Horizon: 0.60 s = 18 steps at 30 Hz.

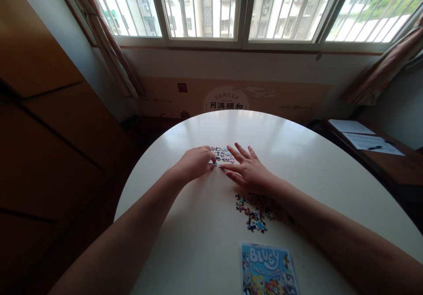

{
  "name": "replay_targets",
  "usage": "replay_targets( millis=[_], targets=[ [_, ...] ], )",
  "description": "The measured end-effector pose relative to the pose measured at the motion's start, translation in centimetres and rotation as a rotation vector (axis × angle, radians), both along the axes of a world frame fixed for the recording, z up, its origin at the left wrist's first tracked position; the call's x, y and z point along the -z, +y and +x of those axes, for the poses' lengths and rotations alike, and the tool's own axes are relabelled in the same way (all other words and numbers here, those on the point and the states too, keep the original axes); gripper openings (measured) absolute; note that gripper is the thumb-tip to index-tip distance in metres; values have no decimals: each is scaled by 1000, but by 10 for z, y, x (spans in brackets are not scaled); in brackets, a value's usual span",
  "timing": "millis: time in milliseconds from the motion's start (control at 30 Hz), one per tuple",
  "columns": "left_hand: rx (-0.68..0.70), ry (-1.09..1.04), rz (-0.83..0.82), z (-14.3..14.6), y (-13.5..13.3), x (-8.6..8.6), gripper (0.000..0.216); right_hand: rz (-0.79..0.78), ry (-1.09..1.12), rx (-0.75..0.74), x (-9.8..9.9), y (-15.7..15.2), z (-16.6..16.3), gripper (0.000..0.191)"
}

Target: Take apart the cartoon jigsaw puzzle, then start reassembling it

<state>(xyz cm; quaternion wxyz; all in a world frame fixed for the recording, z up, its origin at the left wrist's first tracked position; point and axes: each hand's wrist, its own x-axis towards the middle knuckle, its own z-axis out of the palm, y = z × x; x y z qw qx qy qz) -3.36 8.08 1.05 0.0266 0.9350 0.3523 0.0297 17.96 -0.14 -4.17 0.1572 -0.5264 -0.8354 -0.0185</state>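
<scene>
A small patch of joined jigsaw pieces (223, 154) lies near the middle of the round white table (313, 162). My left hand (195, 162) rests at its left edge, fingers curled and pinched against the pieces there. My right hand (248, 170) lies flat to the right of the patch, fingers stretched out and touching its right and lower edge. A heap of loose puzzle pieces (256, 211) sits under and beside my right forearm. The blue puzzle box (268, 270) lies at the near edge.
A dark wooden side table (390, 162) with white papers (366, 137) stands to the right. A printed cardboard panel (228, 98) leans against the wall under the windows. Wooden cabinets (49, 123) fill the left side.
</scene>
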Motion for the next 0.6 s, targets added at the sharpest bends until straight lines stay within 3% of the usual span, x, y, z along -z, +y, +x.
replay_targets(
  millis=[433,600],
  targets=[
    [38,-17,2,2,-1,-1,20,-1,0,-6,-3,2,1,32],
    [39,-10,4,1,0,-2,20,112,52,49,-22,1,8,34]
  ],
)
